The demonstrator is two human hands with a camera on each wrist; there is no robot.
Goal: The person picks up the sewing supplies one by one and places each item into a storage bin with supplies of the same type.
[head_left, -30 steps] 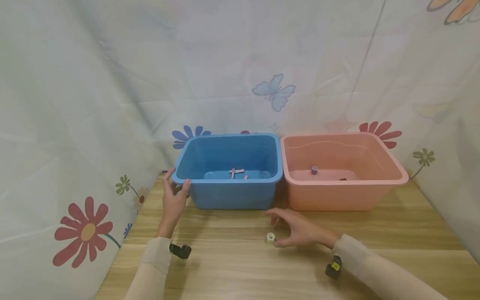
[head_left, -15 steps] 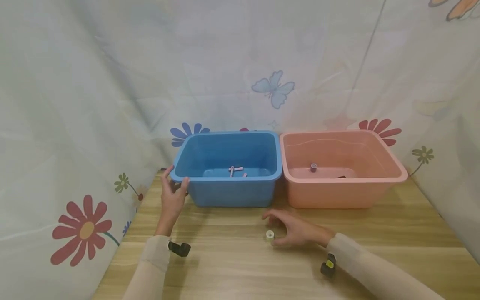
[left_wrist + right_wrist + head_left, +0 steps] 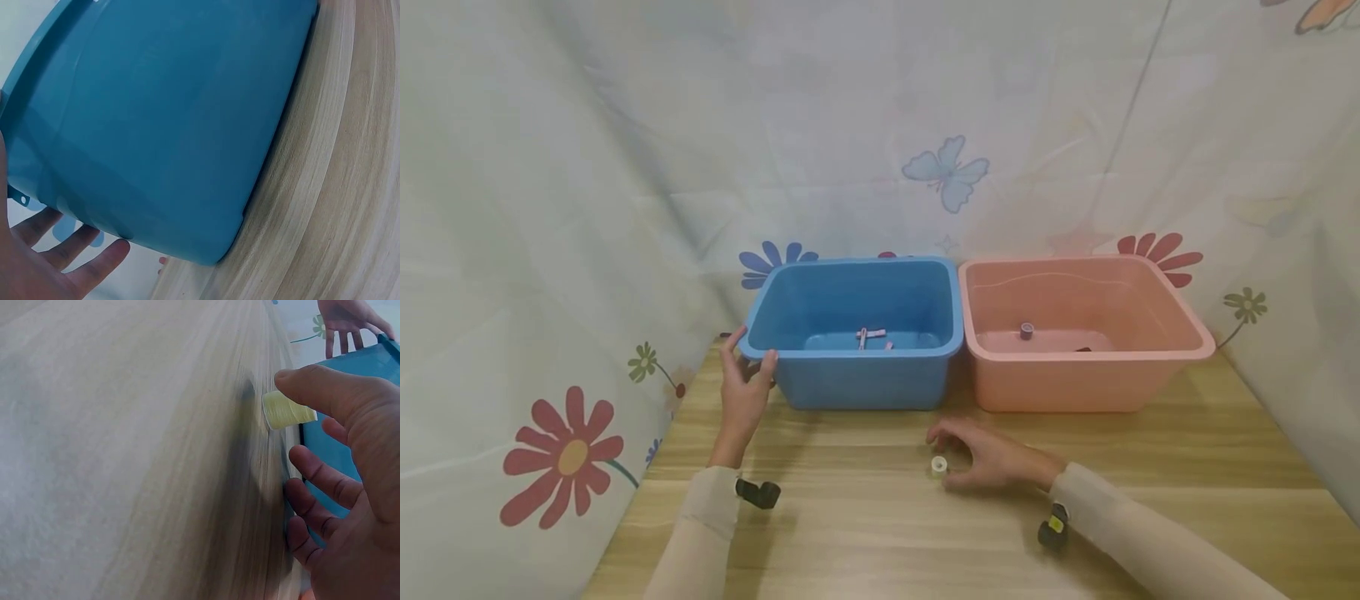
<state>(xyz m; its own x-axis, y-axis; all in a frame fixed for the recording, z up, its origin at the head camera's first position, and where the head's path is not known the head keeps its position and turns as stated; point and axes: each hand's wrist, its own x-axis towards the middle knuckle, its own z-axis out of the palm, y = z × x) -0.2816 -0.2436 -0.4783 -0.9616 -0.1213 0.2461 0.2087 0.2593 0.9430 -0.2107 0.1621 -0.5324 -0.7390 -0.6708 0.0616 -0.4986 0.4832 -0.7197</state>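
Note:
A small pale-yellow spool of thread (image 3: 939, 466) stands on the wooden table in the head view. My right hand (image 3: 988, 457) is around it, thumb on the near side and forefinger arched beyond. In the right wrist view the thumb overlaps the end of the spool (image 3: 287, 410), and the other fingers are spread and slightly bent. My left hand (image 3: 745, 404) touches the front left corner of a blue tub (image 3: 857, 379), with thumb and forefinger at either side of the corner. Its other fingers (image 3: 100, 265) extend loosely along the tub's side.
A pink tub (image 3: 1067, 387) stands right beside the blue one. Inside it lie a dark spool (image 3: 1026, 331) and a dark piece (image 3: 1083, 350). Several pink strips (image 3: 871, 334) lie in the blue tub. A printed cloth (image 3: 820, 133) hangs behind and along both sides.
My right hand has shifted slightly left, bringing the thumb and forefinger closer around the spool. The left hand stays at the blue tub's corner. The head view has tilted a little.

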